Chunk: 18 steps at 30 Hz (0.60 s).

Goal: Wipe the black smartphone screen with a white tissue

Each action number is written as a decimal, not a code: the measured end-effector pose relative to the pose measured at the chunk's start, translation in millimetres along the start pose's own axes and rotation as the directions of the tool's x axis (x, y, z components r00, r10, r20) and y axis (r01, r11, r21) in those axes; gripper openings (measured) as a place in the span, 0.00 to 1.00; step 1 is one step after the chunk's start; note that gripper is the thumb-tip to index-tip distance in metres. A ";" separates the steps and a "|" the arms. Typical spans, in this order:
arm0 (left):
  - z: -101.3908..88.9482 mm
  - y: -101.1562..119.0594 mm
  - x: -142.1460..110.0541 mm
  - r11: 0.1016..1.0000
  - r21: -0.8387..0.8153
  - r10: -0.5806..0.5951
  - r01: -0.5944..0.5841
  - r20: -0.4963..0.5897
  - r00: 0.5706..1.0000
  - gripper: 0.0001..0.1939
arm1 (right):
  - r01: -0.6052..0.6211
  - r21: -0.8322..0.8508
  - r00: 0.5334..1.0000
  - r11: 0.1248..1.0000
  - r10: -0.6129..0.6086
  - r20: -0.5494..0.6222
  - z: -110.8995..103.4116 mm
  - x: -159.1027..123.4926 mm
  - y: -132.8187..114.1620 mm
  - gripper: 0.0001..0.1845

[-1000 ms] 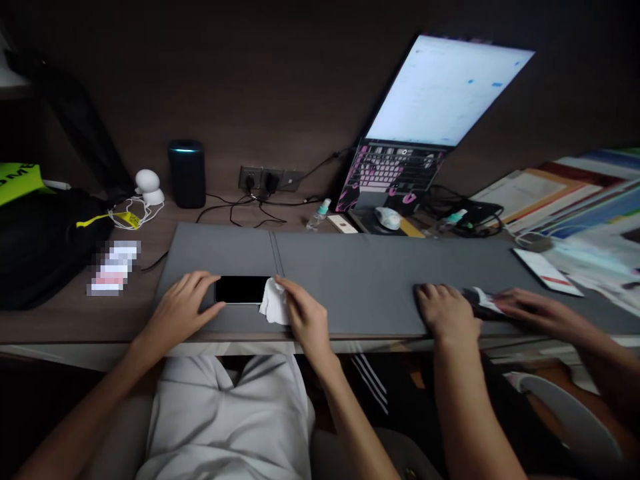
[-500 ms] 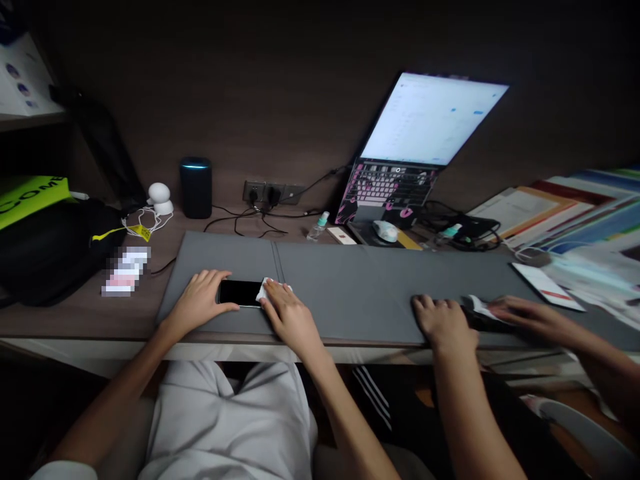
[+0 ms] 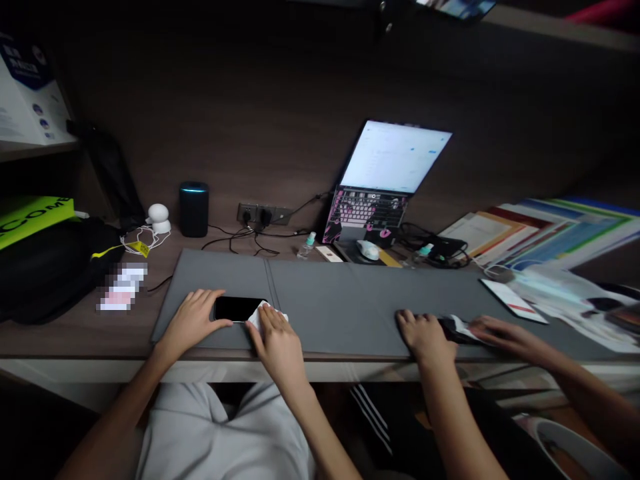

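Observation:
A black smartphone (image 3: 236, 308) lies flat, screen up, on a grey desk mat (image 3: 340, 303). Thumb and fingers of my left hand (image 3: 193, 323) grip the phone around its left end. My right hand (image 3: 279, 340) presses a folded white wipe (image 3: 255, 316) onto the phone's right end, fingers together on top of it. That end of the phone is covered by the wipe and my fingers.
To the right, another person's hands (image 3: 425, 337) hold a dark item and a white wipe on the mat. Behind stand a laptop (image 3: 367, 210), a mouse (image 3: 369, 250), spray bottles (image 3: 307, 247) and a black speaker (image 3: 194, 212). A black bag (image 3: 55, 267) sits at left, papers (image 3: 565, 233) at right.
The camera has tilted up, so everything sits lower in view. My right hand has slid slightly left over the phone with the wipe, while my left hand keeps its grip.

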State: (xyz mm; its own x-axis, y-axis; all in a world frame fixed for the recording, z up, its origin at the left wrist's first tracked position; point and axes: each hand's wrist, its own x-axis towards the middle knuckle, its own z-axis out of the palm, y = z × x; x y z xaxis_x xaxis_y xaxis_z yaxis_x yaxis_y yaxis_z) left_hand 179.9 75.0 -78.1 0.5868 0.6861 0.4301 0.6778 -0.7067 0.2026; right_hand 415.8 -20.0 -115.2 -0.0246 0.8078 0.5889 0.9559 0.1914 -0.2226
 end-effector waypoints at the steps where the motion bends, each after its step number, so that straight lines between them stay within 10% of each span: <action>1: -0.1 -0.2 0.0 1.000 0.001 -0.007 0.007 0.002 1.000 0.36 | -0.004 0.005 1.000 1.000 0.004 0.016 1.8 7.4 1.9 0.29; 18: -1.2 2.5 -0.1 1.000 -0.003 -0.009 0.009 -0.013 1.000 0.38 | -0.002 -0.041 1.000 0.999 0.001 -0.029 10.5 18.4 -1.4 0.30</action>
State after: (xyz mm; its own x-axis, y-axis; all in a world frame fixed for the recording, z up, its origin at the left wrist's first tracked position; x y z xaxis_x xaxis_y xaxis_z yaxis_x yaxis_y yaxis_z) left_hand 181.0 72.9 -76.6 0.5750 0.6901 0.4395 0.6817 -0.7012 0.2091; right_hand 410.9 0.4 -112.2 -0.0151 0.7917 0.6107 0.9673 0.1662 -0.1915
